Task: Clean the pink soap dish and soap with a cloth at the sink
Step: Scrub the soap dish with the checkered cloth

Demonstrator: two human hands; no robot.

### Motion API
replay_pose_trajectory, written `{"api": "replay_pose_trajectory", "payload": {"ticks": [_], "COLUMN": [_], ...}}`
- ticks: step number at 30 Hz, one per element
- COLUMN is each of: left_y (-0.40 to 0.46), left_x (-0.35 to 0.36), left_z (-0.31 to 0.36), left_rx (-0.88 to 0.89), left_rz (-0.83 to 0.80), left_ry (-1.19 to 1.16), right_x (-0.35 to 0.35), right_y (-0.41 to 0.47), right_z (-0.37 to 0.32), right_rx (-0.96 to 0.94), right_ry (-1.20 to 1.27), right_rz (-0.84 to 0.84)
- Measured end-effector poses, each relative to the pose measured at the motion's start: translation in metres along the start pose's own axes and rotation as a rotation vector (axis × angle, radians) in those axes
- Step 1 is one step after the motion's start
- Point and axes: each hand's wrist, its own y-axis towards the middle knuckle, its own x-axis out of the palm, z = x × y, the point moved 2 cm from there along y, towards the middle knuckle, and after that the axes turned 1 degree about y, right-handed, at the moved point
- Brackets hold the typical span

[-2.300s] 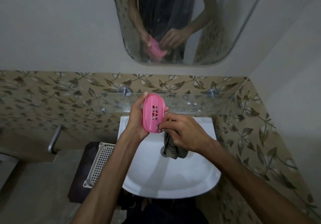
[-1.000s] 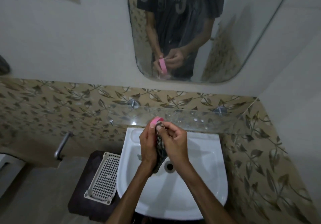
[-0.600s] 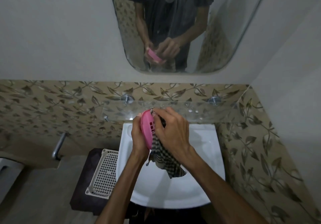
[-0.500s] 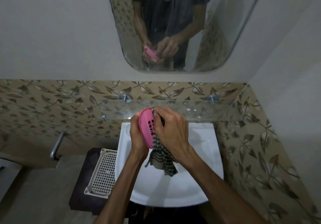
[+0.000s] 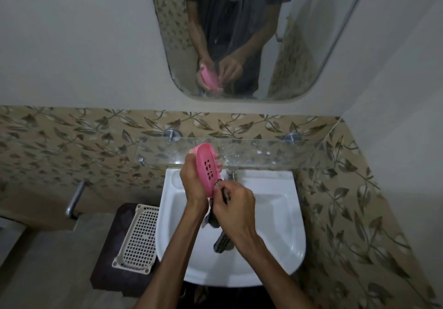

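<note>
Both hands work over the basin: the left hand (image 5: 195, 184) has its grip curled round the pink soap dish (image 5: 207, 169), thumb side on the near edge and fingertips showing past the far edge; the right hand (image 5: 233, 206) pinches the dark checked cloth (image 5: 221, 242) between thumb and bent fingers at the dish's lower end.

Around them, from the largest: pale plastered walls (image 5: 72, 45) meet in a corner on the right; a band of leaf-patterned tiles (image 5: 72, 145) runs below; a rounded mirror (image 5: 299, 45) above reflects the person's torso, both hands and the dish; the white sink (image 5: 282, 212) sits under the hands; a glass shelf (image 5: 275, 155) on two metal pegs spans the wall just above it; a cream perforated tray (image 5: 137, 234) lies on a dark stand (image 5: 105, 265) beside the sink's left rim; a metal tap (image 5: 75, 199) juts from the tiles further left.

The dish stands on edge, tilted, its slotted underside toward the camera, raised above the basin's back in front of the shelf; the cloth hangs from the right hand down into the bowl; whether soap lies inside the dish cannot be seen.
</note>
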Motion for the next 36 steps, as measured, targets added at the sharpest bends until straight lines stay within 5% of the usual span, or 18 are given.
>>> {"api": "replay_pose_trajectory", "payload": {"ticks": [4,9,19,24,30,36], "left_y": [-0.005,0.005,-0.01,-0.006,0.005,0.017], "left_x": [0.007,-0.003,0.009,0.012,0.003,0.01], "left_z": [-0.005,-0.007,-0.012,-0.016,-0.028,-0.025], "left_rx": [-0.058,-0.184,-0.072,-0.024,-0.028,-0.167], "left_rz": [0.037,-0.064,-0.261,-0.246,-0.203,-0.093], "left_ry": [0.01,-0.013,0.066,0.119,0.208,0.122], "right_x": [0.0,0.003,-0.014,-0.013,-0.008,-0.01], "right_y": [0.028,0.008,0.045,0.045,0.019,0.031], "right_z": [-0.004,0.003,-0.01,-0.011,-0.008,-0.007], "right_rx": [0.01,-0.215,0.206,0.135,-0.216,-0.202], "right_ry": [0.231,0.277,1.004,0.758,0.191,0.203], "right_rz": [0.076,-0.05,0.062,-0.024,0.213,0.179]}}
